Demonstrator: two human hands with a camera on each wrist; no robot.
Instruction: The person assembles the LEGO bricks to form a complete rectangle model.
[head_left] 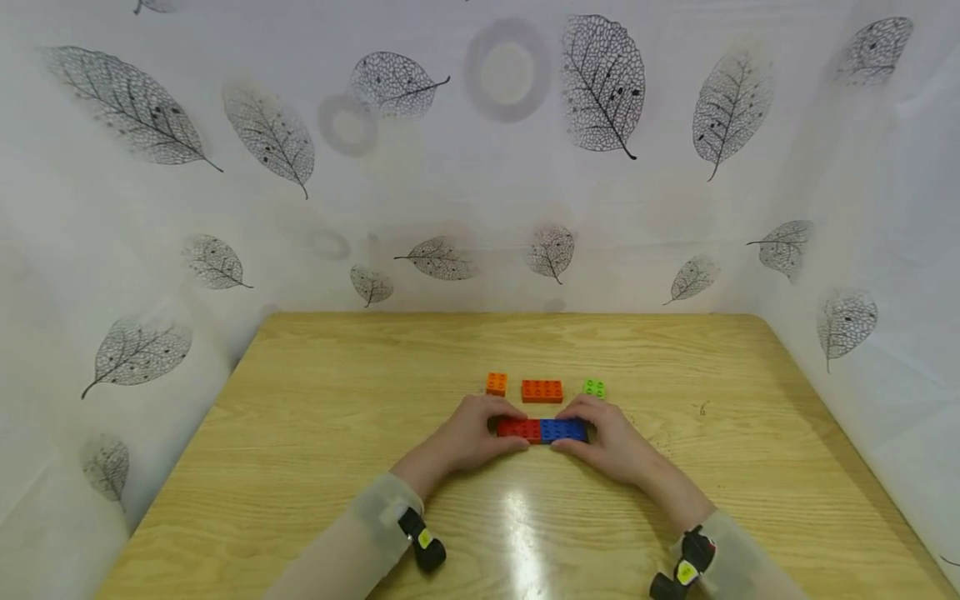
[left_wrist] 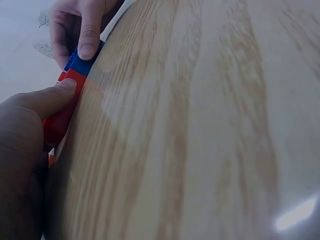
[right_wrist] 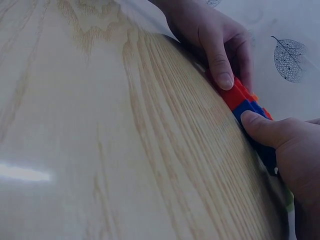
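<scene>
My left hand (head_left: 477,433) grips a red building brick (head_left: 519,429) between thumb and fingers. With thumb and fingers, my right hand (head_left: 611,437) holds a blue building brick (head_left: 562,430). The two bricks lie end to end in one row on the table, their ends touching. In the left wrist view, the thumb presses the near side of the red brick (left_wrist: 61,117), and the blue brick (left_wrist: 80,64) is beyond it. The right wrist view has the thumb against the blue brick (right_wrist: 261,145). The far fingers are partly hidden behind the bricks.
Behind the hands stand a small orange brick (head_left: 497,383), a longer orange-red brick (head_left: 542,391) and a small green brick (head_left: 594,388), spaced apart in a row. The wooden table (head_left: 337,375) ends at a white leaf-patterned curtain (head_left: 465,192) at the back and sides.
</scene>
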